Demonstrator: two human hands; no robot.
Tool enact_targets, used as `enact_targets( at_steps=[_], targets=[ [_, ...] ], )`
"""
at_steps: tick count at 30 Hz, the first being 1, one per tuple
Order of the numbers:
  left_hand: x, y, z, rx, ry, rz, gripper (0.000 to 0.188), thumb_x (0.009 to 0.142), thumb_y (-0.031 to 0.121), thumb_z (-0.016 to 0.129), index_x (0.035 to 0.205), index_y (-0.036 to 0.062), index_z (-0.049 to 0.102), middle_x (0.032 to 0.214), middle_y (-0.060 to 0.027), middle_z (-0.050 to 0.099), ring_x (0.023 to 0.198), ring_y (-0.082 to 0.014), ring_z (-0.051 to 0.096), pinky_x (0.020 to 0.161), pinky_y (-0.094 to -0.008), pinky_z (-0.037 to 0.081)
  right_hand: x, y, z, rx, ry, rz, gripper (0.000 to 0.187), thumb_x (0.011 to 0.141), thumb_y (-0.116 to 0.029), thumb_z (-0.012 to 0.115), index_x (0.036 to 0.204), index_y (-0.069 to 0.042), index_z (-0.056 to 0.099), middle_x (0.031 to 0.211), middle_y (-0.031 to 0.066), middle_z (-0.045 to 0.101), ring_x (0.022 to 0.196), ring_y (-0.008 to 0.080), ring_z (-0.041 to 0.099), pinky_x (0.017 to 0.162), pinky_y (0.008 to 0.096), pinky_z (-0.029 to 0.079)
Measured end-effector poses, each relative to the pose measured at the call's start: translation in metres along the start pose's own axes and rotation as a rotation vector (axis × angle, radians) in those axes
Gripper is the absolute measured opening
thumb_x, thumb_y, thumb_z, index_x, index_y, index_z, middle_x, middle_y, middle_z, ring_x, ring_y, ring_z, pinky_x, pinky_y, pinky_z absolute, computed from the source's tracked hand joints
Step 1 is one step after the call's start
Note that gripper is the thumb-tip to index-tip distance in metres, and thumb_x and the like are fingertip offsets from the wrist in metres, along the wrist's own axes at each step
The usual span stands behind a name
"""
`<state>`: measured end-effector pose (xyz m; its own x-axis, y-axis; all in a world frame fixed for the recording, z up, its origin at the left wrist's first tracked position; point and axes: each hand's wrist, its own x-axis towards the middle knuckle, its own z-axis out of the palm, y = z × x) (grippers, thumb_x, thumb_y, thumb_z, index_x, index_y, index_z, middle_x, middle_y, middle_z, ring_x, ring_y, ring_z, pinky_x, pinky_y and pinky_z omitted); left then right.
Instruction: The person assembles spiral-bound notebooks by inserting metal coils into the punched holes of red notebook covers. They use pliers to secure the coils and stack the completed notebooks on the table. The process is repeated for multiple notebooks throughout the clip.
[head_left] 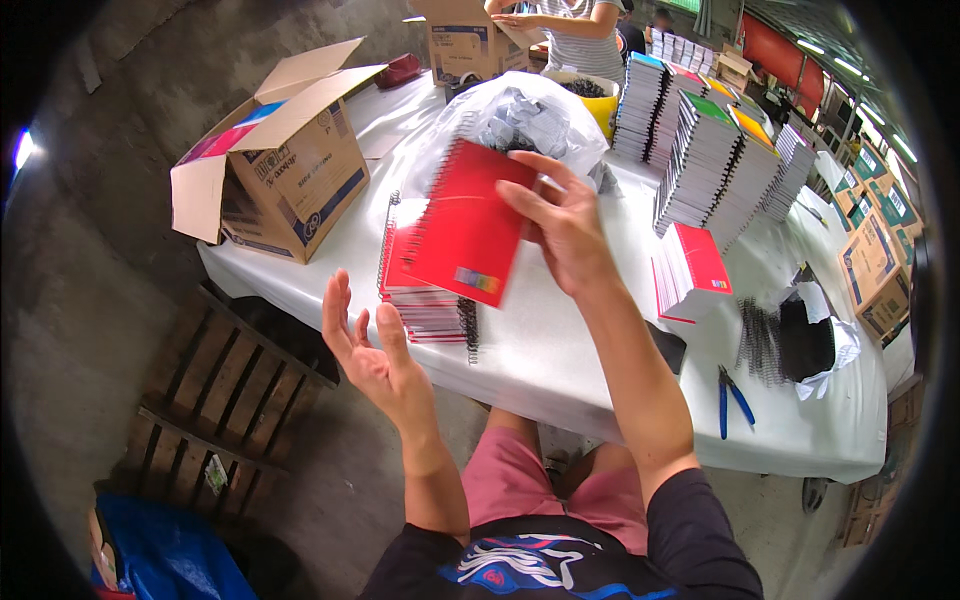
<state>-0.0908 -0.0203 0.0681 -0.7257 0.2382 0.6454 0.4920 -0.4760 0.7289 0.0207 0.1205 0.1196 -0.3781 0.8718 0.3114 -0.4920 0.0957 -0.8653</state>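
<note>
A red spiral notebook (470, 215) is held up over the table by my right hand (565, 220), thumb on the cover and fingers behind its right edge. The wire coil runs along its left side. My left hand (375, 350) is raised beside it with the fingers apart, holding nothing. Just beyond that hand, a stack of red spiral notebooks (430, 312) sits near the table's front edge, partly hidden by the held one. A loose black coil (469, 330) stands against the stack's right side. Farther right lies a pile of red-covered booklets (695, 272) with no coil visible.
An open cardboard box (295, 180) stands at left, a plastic bag (520, 110) behind the notebooks. Tall notebook stacks (700, 160) rise at back right. Blue-handled pliers (735, 400) and black coils (760, 340) lie at right. Across the table is another person (585, 40).
</note>
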Motion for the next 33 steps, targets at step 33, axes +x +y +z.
enact_targets(
  at_steps=[33],
  targets=[
    [0.028, -0.098, 0.011, -0.071, -0.130, -0.006, 0.092, 0.085, 0.072, 0.031, 0.136, -0.0042, 0.035, 0.136, -0.0147, 0.045, 0.125, -0.0254, 0.043, 0.105, -0.0399, 0.034, 0.070, 0.114, 0.011, -0.693, 0.126, -0.212, 0.053, 0.090, -0.050, 0.047, 0.118, -0.006, 0.056, 0.113, 0.0178, 0.058, 0.109, 0.0303, 0.053, 0.096, 0.0378, 0.039]
  ],
)
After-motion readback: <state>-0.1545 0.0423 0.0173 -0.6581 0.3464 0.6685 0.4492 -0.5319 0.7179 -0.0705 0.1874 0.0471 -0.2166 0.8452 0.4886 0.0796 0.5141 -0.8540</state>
